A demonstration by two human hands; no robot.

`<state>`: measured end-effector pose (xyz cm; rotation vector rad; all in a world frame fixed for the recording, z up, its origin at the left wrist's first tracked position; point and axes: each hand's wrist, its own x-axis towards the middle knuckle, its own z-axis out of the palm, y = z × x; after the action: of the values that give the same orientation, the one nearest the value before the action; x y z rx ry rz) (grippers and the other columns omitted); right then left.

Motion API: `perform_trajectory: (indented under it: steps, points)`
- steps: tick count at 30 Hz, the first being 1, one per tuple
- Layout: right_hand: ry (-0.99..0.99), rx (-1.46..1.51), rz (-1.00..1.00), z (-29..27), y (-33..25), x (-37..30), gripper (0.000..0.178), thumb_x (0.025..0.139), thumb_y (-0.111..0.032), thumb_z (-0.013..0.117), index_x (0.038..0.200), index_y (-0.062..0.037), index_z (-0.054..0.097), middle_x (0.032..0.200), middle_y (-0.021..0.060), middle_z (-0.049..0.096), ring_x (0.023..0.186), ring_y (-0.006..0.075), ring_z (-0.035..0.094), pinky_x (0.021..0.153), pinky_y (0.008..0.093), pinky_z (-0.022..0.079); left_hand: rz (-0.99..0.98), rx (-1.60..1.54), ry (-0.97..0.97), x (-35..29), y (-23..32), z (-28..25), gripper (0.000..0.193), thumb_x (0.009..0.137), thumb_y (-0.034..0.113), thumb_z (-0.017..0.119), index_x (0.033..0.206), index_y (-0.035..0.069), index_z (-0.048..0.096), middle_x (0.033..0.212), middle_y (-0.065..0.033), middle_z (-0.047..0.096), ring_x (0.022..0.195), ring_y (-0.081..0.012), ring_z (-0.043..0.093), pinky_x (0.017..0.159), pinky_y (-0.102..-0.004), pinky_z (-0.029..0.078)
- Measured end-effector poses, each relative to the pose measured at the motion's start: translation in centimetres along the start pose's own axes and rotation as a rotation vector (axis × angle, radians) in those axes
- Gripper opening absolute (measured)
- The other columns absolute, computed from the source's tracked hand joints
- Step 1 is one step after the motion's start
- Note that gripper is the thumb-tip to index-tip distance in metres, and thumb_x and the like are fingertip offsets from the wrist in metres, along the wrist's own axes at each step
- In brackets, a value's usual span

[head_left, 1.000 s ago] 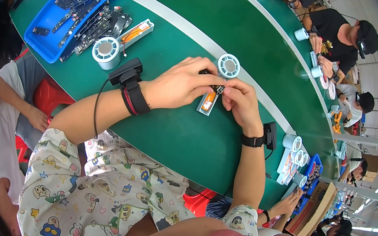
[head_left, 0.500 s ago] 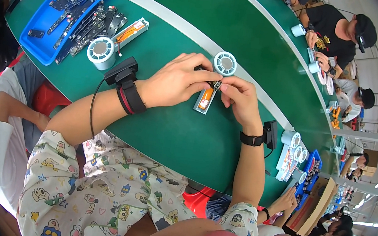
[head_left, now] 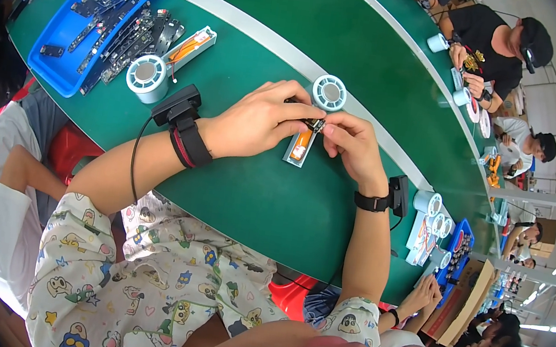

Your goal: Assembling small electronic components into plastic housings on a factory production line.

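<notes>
Between my fingertips is a small black circuit board [head_left: 313, 124], partly covered by the fingers. My left hand [head_left: 264, 120] is closed on its left side, fingers over the top and thumb below. My right hand [head_left: 354, 145] pinches near the board's right end; whether it grips the board itself or a wire there is too small to tell. Directly beneath lies a pale blue device [head_left: 329, 93] with a round ribbed head and a narrow open handle. An orange and white battery part [head_left: 301, 146] shows inside the handle, whose upper part my hands hide.
At the left, a blue tray [head_left: 61, 71] holds several black boards, with more boards [head_left: 138, 38] piled beside it. Another pale blue device [head_left: 148, 78] lies nearby. Further devices [head_left: 425, 226] and a cardboard box [head_left: 460, 303] stand at the right, where co-workers sit.
My hands keep nearly the same pose over the handle, with the board still between them. At the lower right, a co-worker's hands have shifted slightly.
</notes>
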<state>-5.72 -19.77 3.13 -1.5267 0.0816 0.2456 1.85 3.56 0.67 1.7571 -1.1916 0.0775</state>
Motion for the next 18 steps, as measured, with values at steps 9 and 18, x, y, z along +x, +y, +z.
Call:
perform_trajectory:
  steps: [9, 18]
  points:
    - [-0.046, -0.007, -0.003, -0.55, 0.12, 0.05, 0.015, 0.098, -0.015, 0.068, 0.102, -0.0006, 0.072, 0.076, 0.0004, 0.062, 0.062, 0.0086, 0.054, 0.058, 0.0244, 0.043, -0.073, -0.125, -0.055, 0.12, 0.05, 0.19, 0.040, 0.090, 0.004, 0.072, 0.130, 0.011, 0.069, 0.118, -0.0118, 0.059, 0.106, -0.0302, 0.061, 0.090, -0.0384, 0.052]
    - [-0.021, -0.063, -0.024, -0.38, 0.00, 0.13, 0.015, 0.098, -0.015, 0.068, 0.101, -0.0005, 0.072, 0.077, 0.0005, 0.062, 0.063, 0.0086, 0.054, 0.059, 0.0244, 0.043, -0.057, -0.085, -0.038, 0.02, -0.06, 0.17, 0.040, 0.091, 0.004, 0.071, 0.130, 0.010, 0.068, 0.117, -0.0120, 0.059, 0.106, -0.0300, 0.061, 0.090, -0.0378, 0.052]
